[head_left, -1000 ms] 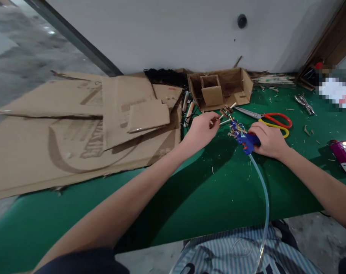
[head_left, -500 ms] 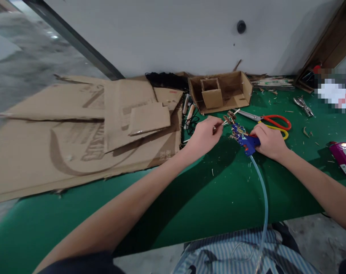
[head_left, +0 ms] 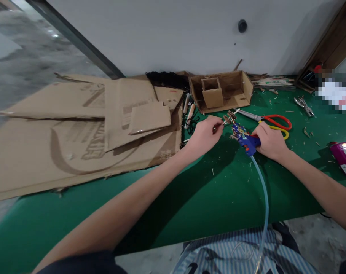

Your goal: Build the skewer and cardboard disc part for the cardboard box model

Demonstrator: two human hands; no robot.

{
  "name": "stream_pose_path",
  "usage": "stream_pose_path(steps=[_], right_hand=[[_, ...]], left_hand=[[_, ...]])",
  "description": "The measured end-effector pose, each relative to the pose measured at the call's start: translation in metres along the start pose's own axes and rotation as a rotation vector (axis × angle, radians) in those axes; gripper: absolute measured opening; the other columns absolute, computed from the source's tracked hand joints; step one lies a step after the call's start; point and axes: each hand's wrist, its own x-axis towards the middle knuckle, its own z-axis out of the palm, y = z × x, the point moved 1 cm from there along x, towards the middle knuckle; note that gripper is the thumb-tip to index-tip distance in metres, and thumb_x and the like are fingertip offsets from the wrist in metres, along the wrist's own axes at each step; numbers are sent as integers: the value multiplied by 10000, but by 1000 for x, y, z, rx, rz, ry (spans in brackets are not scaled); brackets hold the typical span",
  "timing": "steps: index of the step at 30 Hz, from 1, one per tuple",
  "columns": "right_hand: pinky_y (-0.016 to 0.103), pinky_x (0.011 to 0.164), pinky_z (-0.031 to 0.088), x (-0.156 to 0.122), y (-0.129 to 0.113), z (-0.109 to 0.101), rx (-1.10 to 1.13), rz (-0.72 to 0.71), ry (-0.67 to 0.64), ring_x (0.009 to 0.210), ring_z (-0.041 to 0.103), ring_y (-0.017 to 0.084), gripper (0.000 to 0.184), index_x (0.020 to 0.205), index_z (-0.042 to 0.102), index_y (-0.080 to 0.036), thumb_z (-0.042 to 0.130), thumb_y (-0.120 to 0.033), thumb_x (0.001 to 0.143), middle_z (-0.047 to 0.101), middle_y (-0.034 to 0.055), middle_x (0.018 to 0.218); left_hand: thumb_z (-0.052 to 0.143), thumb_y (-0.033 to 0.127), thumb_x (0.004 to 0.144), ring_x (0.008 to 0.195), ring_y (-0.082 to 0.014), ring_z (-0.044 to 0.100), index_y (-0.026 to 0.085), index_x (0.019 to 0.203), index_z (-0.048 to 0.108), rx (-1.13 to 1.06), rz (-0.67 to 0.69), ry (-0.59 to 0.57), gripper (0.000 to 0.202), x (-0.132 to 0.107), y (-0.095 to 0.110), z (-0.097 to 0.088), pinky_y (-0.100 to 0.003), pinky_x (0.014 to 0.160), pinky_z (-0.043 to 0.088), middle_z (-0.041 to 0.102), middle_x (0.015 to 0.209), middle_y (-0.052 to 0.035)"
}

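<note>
My left hand [head_left: 205,135] is closed, its fingertips pinching a thin pale stick [head_left: 236,111] that carries small brown cardboard pieces [head_left: 231,117]. Close to the right of it, my right hand [head_left: 271,142] grips a blue glue gun [head_left: 249,145]. Scraps and shavings cling to the gun's front end, which points up toward the small cardboard pieces; whether they touch I cannot tell. A long translucent glue stick [head_left: 265,190] curves from the gun down toward my lap. Scissors [head_left: 275,121] with red and yellow handles lie just behind my right hand.
Large cardboard sheets [head_left: 75,140] cover the table's left side. An open cardboard box [head_left: 235,95] stands against the wall. Pliers [head_left: 304,106], a purple device [head_left: 342,158] and scattered shavings lie on the green table [head_left: 212,209]. A black cord [head_left: 192,123] lies beside my left hand.
Both hands stay in nearly the same place, with the same grip on the stick and the glue gun. Only a very slight shift of the view shows.
</note>
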Motion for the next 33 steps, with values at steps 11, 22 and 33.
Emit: stream_pose_path(steps=[11,22,33], right_hand=[[273,533,228,0,0,-2,-7,7,-33,714,561,179,166,945,663,-141,581,-180,806,637,99,941],[277,534,211,0,0,-3,1,36,-75,717,533,175,156,947,652,-150,587,-201,815,626,94,947],[283,542,193,1,-1,-4,3,57,-103,708,522,172,158,942,660,-150,582,-217,822,631,96,942]], left_hand=[[513,170,990,800,-177,622,172,907,646,-3,-14,-9,157,0,0,0,-312,765,472,700,901,-74],[526,183,993,779,-169,623,175,1026,668,-16,-63,-2,146,-2,0,0,-307,734,452,727,948,-73],[509,198,997,735,-150,600,182,965,637,-24,-40,9,133,-3,-2,-1,-295,699,443,726,917,-68]])
